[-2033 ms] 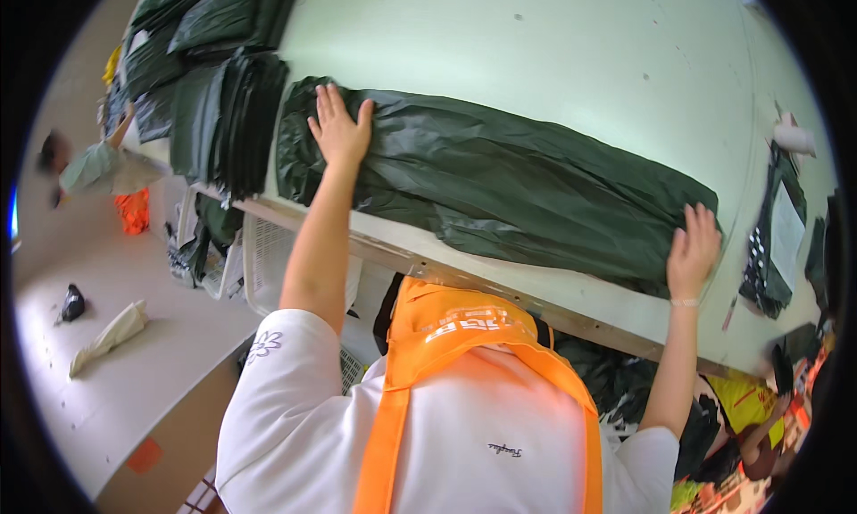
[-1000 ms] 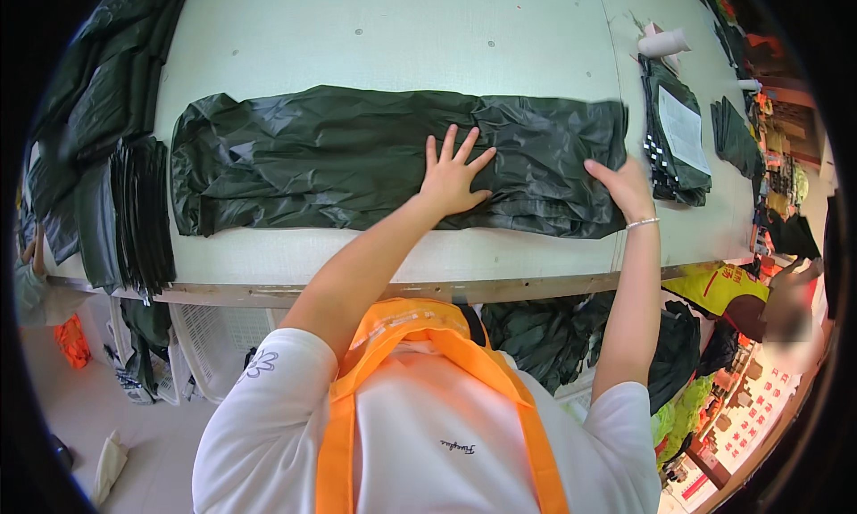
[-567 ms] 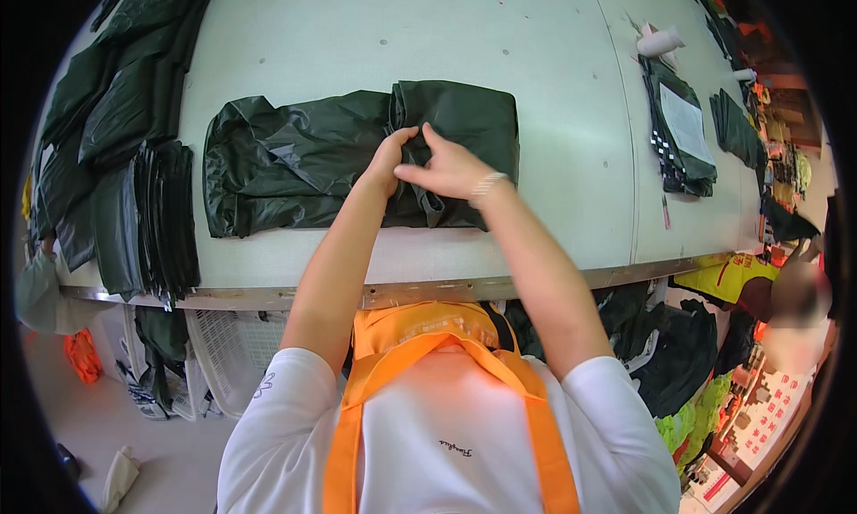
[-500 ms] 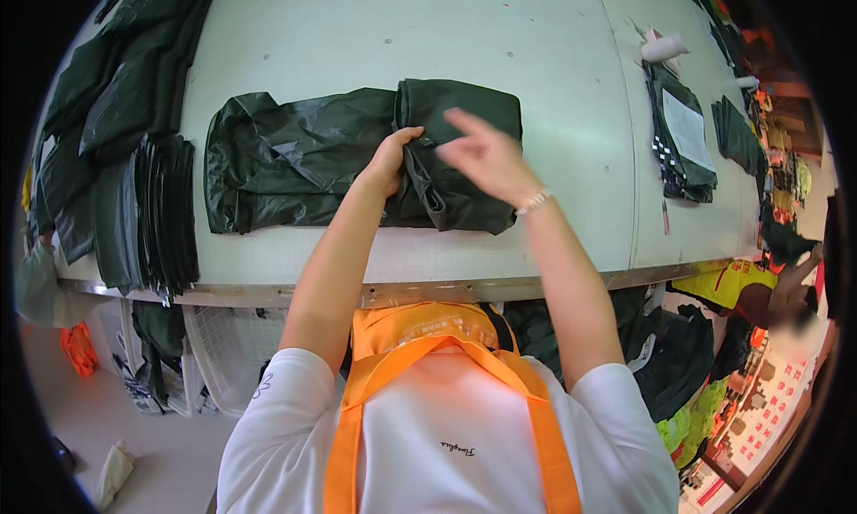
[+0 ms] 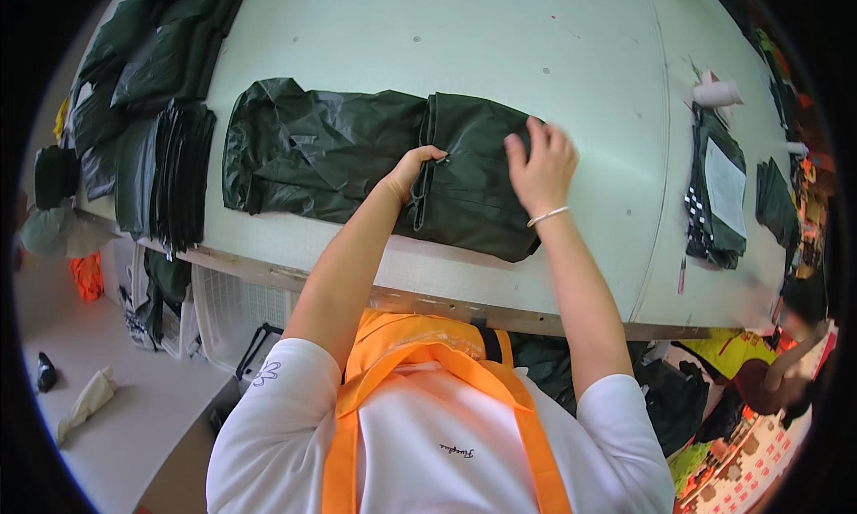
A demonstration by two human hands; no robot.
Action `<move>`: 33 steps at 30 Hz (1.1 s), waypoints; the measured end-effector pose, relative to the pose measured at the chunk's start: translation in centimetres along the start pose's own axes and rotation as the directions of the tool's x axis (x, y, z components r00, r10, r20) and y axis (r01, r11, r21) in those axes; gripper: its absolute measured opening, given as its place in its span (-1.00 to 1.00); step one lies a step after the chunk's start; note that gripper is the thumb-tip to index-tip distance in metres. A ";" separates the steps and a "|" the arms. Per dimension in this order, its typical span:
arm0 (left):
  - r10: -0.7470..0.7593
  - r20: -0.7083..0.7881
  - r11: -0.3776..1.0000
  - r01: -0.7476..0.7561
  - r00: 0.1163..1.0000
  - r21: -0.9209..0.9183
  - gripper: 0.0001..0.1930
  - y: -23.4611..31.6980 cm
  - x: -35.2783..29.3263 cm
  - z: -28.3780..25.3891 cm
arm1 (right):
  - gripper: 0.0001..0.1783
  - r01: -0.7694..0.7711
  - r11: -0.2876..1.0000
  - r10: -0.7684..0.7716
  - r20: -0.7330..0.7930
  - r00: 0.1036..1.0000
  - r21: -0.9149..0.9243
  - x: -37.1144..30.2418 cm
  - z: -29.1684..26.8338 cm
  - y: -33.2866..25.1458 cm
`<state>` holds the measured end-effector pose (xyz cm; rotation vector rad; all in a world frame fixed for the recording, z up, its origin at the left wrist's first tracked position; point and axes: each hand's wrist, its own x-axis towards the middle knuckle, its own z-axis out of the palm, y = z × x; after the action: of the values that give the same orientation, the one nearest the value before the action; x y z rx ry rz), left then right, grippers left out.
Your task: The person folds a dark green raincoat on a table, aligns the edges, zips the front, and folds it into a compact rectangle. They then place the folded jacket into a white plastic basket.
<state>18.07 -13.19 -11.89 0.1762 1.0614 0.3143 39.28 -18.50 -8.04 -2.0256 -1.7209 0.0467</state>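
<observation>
A dark green, shiny coated garment (image 5: 326, 144) lies folded on the table, its right part doubled over into a thicker flap (image 5: 478, 179). My left hand (image 5: 412, 171) grips the edge of that flap near the middle, thumb on top and the other fingers hidden in the cloth. At the garment's right end is my right hand (image 5: 546, 170), fingers apart and thumb spread, touching or just over the edge. Its fingertips are slightly blurred.
Stacked dark green folded garments (image 5: 170, 170) stand at the left. Toward the right lie a bundle with a white paper sheet (image 5: 725, 186), a white roll (image 5: 717, 93) and a thin pink stick (image 5: 682, 276). A white basket (image 5: 234, 313) sits below the table's metal edge (image 5: 428, 302).
My right hand has moved from above the flap's middle to the garment's right end. The flap now lies flatter, while my left hand keeps its hold. The whole view has tilted.
</observation>
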 end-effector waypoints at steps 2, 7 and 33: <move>-0.010 0.038 1.000 0.009 0.999 0.019 -0.67 -0.4 0.7 -0.3 | -0.44 0.036 0.998 -0.029 0.115 0.993 -0.054 2.3 1.6 3.6; -0.012 -0.016 0.998 0.013 1.000 0.066 -0.68 -0.6 1.0 0.7 | -0.40 -0.028 0.980 0.080 0.263 0.962 -0.198 2.3 4.9 5.7; 0.512 0.697 -0.566 -0.414 0.502 0.713 0.20 1.8 -4.2 -6.0 | -0.25 0.218 0.914 0.127 0.749 0.650 -0.343 0.9 -2.4 -9.3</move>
<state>10.63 -12.91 -10.79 2.4720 0.9015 0.3438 31.67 -17.60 -2.14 -2.4676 -2.4598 0.6829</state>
